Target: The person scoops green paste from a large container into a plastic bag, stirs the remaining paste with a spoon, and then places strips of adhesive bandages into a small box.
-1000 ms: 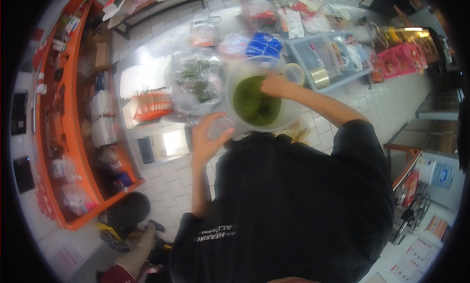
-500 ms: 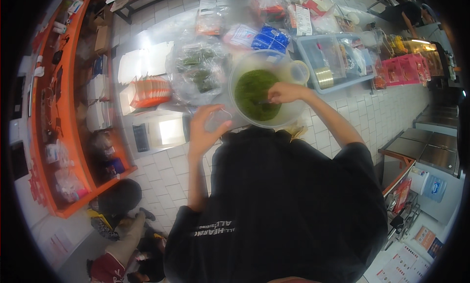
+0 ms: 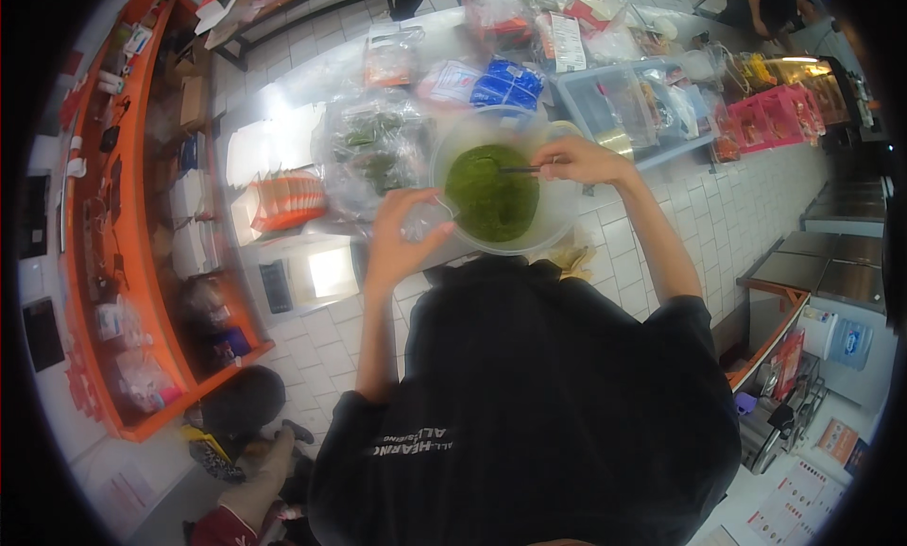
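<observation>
Here's the right hand (image 3: pixel 578 159), fingers pinched firmly around a dark-handled utensil (image 3: pixel 520 170), its end at the green mixture (image 3: pixel 493 206) inside the translucent round tub (image 3: pixel 559 206)! Just left of that tub, the left hand (image 3: pixel 392 242) curls thumb and fingers around a clear plastic container (image 3: pixel 418 227). Behind the tub sits a blue packet (image 3: pixel 507 83); right of it, a light-blue plastic crate (image 3: pixel 654 157).

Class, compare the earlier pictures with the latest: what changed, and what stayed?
The right hand moved rightward, from over the green contents to the right side of the tub; the dark utensil it holds shows more plainly. The left hand stays at the tub's left.
</observation>
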Motion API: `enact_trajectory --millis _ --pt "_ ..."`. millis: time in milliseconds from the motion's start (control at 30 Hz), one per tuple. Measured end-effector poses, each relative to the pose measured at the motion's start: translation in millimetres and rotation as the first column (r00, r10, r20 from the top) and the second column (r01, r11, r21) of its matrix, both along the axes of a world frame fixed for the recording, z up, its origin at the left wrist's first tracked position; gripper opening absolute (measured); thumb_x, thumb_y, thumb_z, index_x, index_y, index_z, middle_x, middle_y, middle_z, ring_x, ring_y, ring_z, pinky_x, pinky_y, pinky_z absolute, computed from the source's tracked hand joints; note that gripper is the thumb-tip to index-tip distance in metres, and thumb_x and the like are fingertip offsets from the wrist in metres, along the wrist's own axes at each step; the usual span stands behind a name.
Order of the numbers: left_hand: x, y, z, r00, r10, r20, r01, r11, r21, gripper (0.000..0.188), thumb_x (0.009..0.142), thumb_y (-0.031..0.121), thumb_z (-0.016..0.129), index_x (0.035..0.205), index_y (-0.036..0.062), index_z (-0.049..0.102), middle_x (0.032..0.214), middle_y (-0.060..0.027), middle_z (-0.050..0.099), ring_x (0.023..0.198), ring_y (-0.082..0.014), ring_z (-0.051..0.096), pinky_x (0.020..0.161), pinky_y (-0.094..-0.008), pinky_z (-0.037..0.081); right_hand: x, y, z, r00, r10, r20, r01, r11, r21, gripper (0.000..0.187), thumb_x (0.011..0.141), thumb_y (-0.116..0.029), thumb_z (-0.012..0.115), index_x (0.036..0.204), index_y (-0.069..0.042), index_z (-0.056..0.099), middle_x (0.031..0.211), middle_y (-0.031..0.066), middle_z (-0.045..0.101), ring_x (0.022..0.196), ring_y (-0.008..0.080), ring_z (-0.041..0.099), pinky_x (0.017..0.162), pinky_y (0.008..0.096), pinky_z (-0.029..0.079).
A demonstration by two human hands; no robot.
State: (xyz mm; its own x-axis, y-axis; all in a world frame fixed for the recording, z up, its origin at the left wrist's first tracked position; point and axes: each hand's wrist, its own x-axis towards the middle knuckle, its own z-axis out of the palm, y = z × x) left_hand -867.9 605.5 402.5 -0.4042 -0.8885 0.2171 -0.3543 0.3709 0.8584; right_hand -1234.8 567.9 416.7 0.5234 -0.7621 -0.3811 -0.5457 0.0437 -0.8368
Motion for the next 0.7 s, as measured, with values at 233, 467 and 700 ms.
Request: enact_trajectory --millis 233,467,700 --pt "-34.4 -29.8 2.4 0.973 -0.027 0.230 0.072 0.980 -0.188 0.048 0.077 0.027 0.083 0.119 0.0066 0.071 0.112 -0.0094 0.066 0.113 -0.0287 0.056 0.100 -0.0423 0.041 -5.1 4.4 4.1 1.000 -0.018 -0.005 0.017 0.994 -0.108 0.020 0.091 -0.006 0.063 0.108 0.000 0.072 0.093 0.0084 0.072 0.085 0.0171 0.065 0.083 0.0340 0.052" --pt "-51.9 -48.2 1.7 0.931 -0.072 0.358 0.163 0.959 -0.230 0.054 0.076 0.030 0.084 0.122 0.0041 0.070 0.115 -0.0104 0.066 0.113 -0.0293 0.057 0.100 -0.0426 0.042 -1.2 12.8 29.5 0.997 -0.043 -0.066 0.033 0.990 -0.140 0.021 0.092 -0.009 0.065 0.111 0.000 0.069 0.093 0.0110 0.069 0.088 0.0196 0.066 0.080 0.0351 0.052" --pt "-77.8 -52.5 1.9 0.988 -0.132 0.079 0.139 0.985 -0.099 0.054 0.078 0.020 0.085 0.125 0.0014 0.067 0.112 -0.0143 0.070 0.107 -0.0291 0.065 0.099 -0.0379 0.047 17.6 34.0 49.1 0.967 -0.246 -0.060 0.184 0.845 -0.502 0.019 0.089 -0.010 0.067 0.105 -0.002 0.073 0.095 0.0140 0.072 0.087 0.0304 0.067 0.078 0.0403 0.051"
